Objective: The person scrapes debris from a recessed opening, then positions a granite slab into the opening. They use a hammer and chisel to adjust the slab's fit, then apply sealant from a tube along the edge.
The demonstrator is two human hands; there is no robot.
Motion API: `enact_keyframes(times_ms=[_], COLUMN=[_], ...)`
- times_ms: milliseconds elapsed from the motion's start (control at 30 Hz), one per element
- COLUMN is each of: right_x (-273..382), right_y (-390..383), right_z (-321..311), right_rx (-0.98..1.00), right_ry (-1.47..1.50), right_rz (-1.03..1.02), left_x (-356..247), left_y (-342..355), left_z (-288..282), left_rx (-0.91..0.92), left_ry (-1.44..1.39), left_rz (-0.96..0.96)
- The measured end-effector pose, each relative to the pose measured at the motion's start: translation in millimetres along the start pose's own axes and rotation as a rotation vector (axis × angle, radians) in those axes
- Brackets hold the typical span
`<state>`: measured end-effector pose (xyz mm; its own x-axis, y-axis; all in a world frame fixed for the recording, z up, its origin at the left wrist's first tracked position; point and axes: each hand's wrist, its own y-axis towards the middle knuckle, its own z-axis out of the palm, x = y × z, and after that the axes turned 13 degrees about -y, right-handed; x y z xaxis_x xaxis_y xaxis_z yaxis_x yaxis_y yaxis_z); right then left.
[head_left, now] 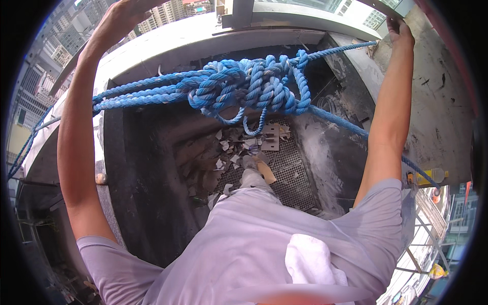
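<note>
My left hand [123,15] is raised at the upper left, partly cut off by the picture's edge, and what its fingers hold, if anything, does not show. At the upper right, the fingers of my right hand [401,31] are bent against the end of a dark metal bar [381,7]. Between my forearms a thick blue rope [142,91] is stretched across, bunched into a large knot [254,84] with loops hanging under it. Neither hand touches the knot.
Below the rope is a dark recess with a perforated mat [292,175], broken debris [223,152] and a metal plate with holes [271,138]. A pale ledge [152,63] curves along the far side, with tall buildings far below. A yellow bottle [431,176] lies at the right.
</note>
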<state>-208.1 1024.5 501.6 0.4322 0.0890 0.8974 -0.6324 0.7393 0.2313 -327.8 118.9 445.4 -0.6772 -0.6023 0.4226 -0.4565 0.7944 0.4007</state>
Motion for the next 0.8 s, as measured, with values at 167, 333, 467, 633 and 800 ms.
enact_keyframes(times_ms=[167,333,467,633,800], right_x=[-113,-169,-230,-248,-286], right_y=[37,163,231,214,146], right_z=[3,-89,-80,-98,38], right_rx=[0.067,0.148,0.252,0.309,0.347], right_ry=[-0.511,-1.0,-1.352,-1.32,-1.299], right_rz=[0.06,0.314,0.256,0.377,0.301], left_x=[-37,-93,-111,-135,-115], left_y=[34,129,123,145,100], left_z=[49,130,170,161,189], left_rx=[-0.021,0.181,0.046,0.248,0.276], left_ry=[-0.723,-0.67,-0.817,-0.927,-0.907], left_rz=[-0.219,-0.08,-0.235,-0.395,-0.398])
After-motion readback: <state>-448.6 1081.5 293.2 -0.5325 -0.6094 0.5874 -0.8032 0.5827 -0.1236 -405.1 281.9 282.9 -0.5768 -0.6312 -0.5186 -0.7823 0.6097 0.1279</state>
